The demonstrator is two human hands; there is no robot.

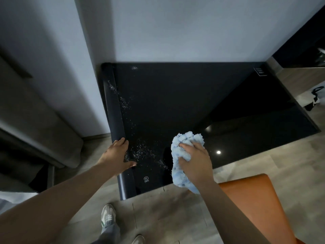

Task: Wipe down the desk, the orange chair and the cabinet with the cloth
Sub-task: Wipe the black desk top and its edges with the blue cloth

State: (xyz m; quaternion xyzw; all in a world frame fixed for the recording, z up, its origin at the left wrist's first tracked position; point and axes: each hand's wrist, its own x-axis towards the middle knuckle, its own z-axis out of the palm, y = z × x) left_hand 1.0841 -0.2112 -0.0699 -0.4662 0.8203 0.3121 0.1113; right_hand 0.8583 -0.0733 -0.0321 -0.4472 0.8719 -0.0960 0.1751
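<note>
Glossy black desk (175, 103), dusty specks, fluffy blue cloth (182, 155)

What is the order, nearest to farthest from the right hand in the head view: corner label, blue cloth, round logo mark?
1. blue cloth, gripped in the right hand.
2. round logo mark, near the front edge of the desk, to the left.
3. corner label, far right corner.
</note>
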